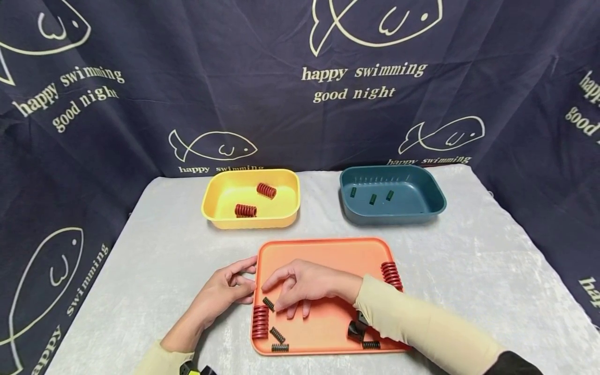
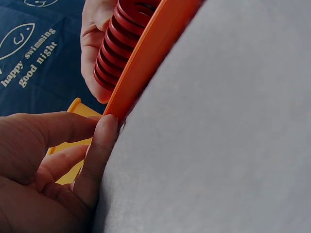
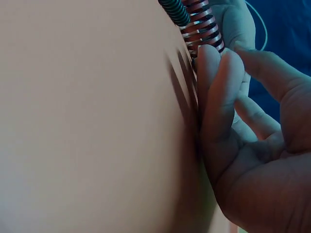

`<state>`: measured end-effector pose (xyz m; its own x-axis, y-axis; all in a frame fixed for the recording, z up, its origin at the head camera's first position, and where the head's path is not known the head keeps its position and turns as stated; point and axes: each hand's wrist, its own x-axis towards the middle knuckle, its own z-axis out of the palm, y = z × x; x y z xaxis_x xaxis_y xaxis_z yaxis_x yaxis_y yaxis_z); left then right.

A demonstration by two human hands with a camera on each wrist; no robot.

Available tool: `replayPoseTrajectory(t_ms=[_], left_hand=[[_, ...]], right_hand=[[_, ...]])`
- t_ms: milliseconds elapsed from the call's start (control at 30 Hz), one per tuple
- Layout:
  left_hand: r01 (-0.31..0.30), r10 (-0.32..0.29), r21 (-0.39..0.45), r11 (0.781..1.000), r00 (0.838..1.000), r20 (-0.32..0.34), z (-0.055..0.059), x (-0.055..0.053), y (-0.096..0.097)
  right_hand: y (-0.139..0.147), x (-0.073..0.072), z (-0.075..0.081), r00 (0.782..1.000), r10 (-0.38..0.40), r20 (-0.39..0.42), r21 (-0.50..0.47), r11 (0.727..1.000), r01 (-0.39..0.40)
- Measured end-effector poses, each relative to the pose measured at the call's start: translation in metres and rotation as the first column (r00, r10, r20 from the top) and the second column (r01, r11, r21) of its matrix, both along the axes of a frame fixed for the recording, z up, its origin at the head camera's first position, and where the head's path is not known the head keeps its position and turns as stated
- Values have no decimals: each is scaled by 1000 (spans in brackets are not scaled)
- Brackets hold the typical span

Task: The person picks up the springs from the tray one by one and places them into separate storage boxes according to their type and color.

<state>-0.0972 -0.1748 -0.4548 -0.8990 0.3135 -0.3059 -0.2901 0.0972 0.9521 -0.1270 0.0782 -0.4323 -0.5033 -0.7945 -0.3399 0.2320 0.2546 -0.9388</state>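
My left hand [image 1: 219, 294] pinches the left rim of an orange tray [image 1: 323, 250], its thumb and index finger meeting at the edge in the left wrist view. Low over the tray's left half is my right hand [image 1: 304, 284], fingers spread and holding nothing. Its thumb tip is right by a small dark spring [image 1: 269, 303], with the index finger farther back. Just in front of that spring, a large red spring [image 1: 260, 322] lies along the left rim. Two more small dark springs, one tilted [image 1: 277, 335] and one flat [image 1: 280, 347], lie at the near left corner.
A yellow bin [image 1: 253, 223] with two red springs stands behind the tray. To its right, a blue bin [image 1: 394, 219] holds several small dark green springs. On the tray's right side lie another red spring [image 1: 391, 275] and a dark spring [image 1: 371, 345], near my right sleeve [image 1: 417, 312].
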Motion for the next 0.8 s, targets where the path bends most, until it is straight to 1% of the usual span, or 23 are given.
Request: replayPoseTrajectory(t_ms=[100,200,267,400,467,633,733,800], left_hand=[[-1,1,-6,1000,1000,1,1,0,0],[-4,4,-10,1000,1000,1,1,0,0],[-4,4,-10,1000,1000,2,1,0,0],[-6,7,-11,1000,1000,6,2,0,1],[-8,8,-11,1000,1000,6,2,0,2],[-11,11,-3,1000,1000,6,3,1,2],[-6,6,2,1000,1000,5,3,1,2],[-6,5,4,1000,1000,3,3,1,1]], right_hand=[[-4,2,1,999,-10,-30,35,999,11],[-9,5,3,994,-20,-103,71,997,27],[-12,8,4,987,-26,-156,100,994,42],[-16,12,6,967,-29,-254,154,986,70],[-17,14,8,949,-19,-315,179,981,79],[-17,17,9,885,26,-464,217,973,85],[-16,18,9,860,44,-508,224,971,83],[-15,18,8,838,59,-542,234,969,83]])
